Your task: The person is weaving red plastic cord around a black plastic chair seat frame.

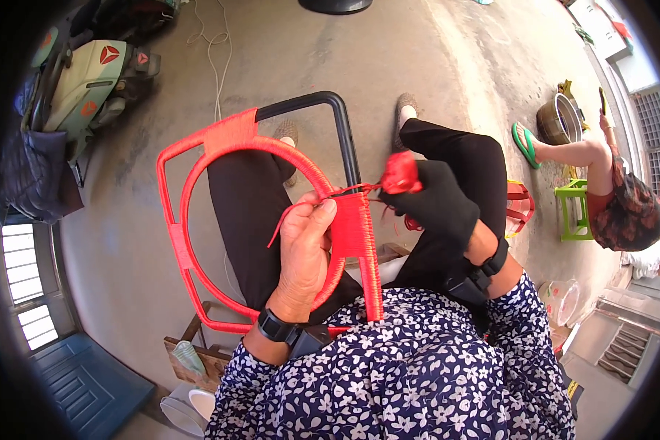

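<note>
A metal frame [232, 132] lies across my lap, a ring set inside a squared outer tube. Red cord is wound tightly over most of it, while a black tube [347, 143] at the upper right is bare. My left hand [303, 253], ungloved, pinches red cord against the frame, where the wound patch [350, 227] meets the bare tube. A loose cord end [275, 233] hangs beside that thumb. In a black glove, my right hand [444, 209] grips a bundle of red cord [401, 173] just right of the tube. Strands stretch between the bundle and the frame.
A scooter [92, 84] stands at the far left. Another person's bare leg [572, 155] is at the right, beside a green stool [573, 209] and a metal pot [559, 119]. A red-and-white bag [519, 207] lies near my right knee. A wooden stand [191, 352] is at my left.
</note>
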A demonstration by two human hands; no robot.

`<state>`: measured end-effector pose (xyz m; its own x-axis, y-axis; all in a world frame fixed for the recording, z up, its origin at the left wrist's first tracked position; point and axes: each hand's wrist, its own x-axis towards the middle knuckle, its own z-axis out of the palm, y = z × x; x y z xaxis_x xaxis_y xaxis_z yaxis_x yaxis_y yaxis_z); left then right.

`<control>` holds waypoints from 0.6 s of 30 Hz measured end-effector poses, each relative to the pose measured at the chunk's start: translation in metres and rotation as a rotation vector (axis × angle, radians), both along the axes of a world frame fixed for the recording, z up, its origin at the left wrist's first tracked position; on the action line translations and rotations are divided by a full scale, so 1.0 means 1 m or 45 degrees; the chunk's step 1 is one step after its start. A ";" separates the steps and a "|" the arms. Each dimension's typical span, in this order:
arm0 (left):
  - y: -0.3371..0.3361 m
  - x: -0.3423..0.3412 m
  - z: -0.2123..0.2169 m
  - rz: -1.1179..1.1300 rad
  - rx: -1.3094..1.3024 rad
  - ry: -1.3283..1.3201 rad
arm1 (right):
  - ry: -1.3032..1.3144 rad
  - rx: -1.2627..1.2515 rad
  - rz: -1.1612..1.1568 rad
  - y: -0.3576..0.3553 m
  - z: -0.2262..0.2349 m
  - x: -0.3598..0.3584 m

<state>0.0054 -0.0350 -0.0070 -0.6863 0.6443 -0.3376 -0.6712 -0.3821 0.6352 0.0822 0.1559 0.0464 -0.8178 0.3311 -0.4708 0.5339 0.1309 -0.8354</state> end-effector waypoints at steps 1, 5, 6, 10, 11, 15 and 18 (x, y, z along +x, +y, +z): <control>-0.001 0.000 0.001 0.007 -0.002 -0.007 | -0.018 -0.009 -0.106 0.002 0.000 0.003; -0.001 -0.001 0.005 0.006 0.004 -0.020 | 0.369 -0.058 -0.532 0.046 -0.029 0.036; -0.001 -0.001 0.006 0.000 0.001 -0.025 | 0.508 -0.201 -0.727 0.062 -0.034 0.049; -0.003 -0.002 0.004 0.010 -0.013 -0.032 | 0.716 -0.254 -1.268 0.122 -0.042 0.105; -0.003 -0.003 0.003 0.007 -0.007 -0.027 | 0.519 0.023 -1.427 0.132 -0.044 0.108; -0.004 -0.002 0.002 0.018 -0.024 -0.006 | 0.487 0.453 -0.613 0.101 -0.050 0.131; -0.003 -0.002 0.001 0.022 -0.017 -0.043 | 0.423 0.835 0.211 0.064 -0.053 0.146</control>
<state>0.0030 -0.0379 -0.0057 -0.6854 0.6276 -0.3694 -0.6856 -0.3852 0.6177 0.2281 0.2198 -0.0070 -0.9460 0.3187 0.0602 0.1976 0.7135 -0.6722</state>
